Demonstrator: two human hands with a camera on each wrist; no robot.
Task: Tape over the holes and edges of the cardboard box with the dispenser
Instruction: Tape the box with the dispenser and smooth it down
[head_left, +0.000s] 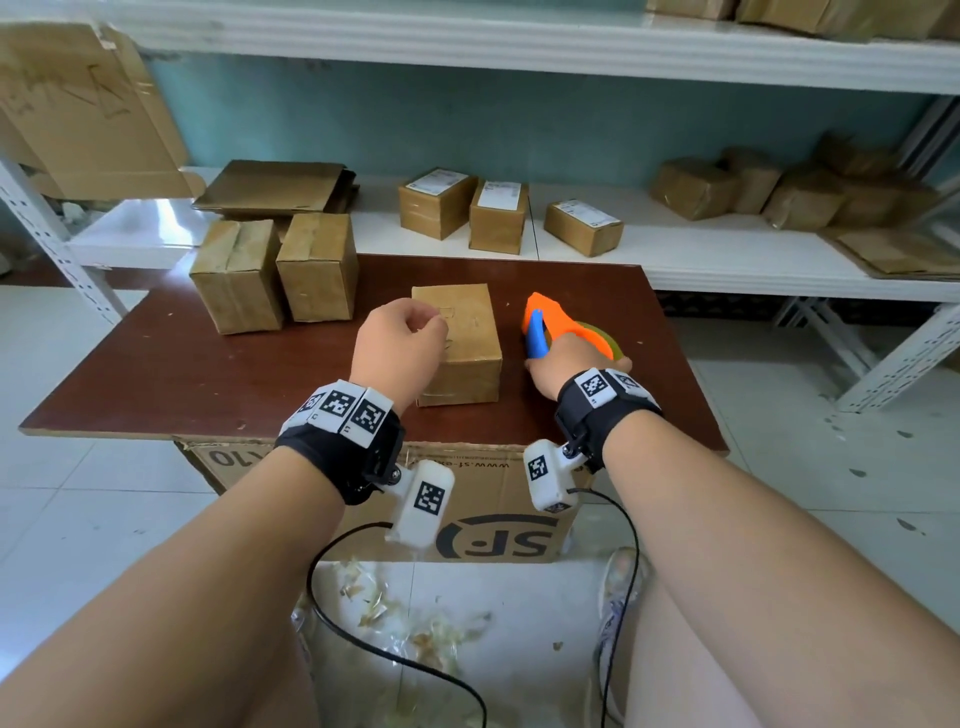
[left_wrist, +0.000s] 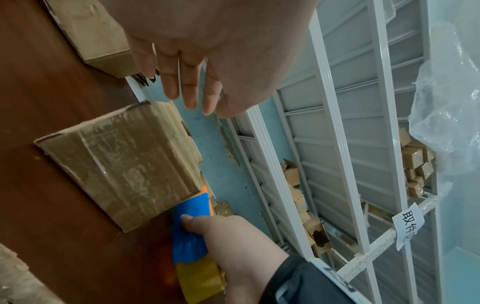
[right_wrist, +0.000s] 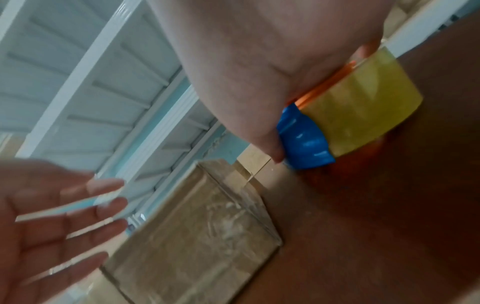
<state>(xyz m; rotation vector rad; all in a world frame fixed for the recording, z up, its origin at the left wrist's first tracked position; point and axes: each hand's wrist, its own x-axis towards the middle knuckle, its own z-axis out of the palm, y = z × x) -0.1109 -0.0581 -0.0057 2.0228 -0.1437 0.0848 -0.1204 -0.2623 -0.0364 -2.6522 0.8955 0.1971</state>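
Fingers (left_wrist: 191, 88) of left hand (head_left: 397, 345) straight, loose, above tape-wrapped brown cardboard box (head_left: 465, 340) — right hand (head_left: 558, 366) beside, grasping orange-and-blue tape dispenser (head_left: 553, 327).

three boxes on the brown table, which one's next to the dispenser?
The lone cardboard box at centre, under the left hand, beside the dispenser. The other two boxes stand paired at back left.

The cardboard box (head_left: 470, 332) near the middle of the tabletop (head_left: 156, 364) is matt brown card, its sides glossy and wrinkled under clear tape. The tabletop is dark reddish wood-look board, smooth with a faint sheen and pale chips. The dispenser (head_left: 553, 325) is smooth orange and blue plastic, shiny on the blue part; its tape roll (right_wrist: 363, 107) is translucent yellowish and glossy. The shelf (head_left: 727, 249) behind is smooth glossy white.
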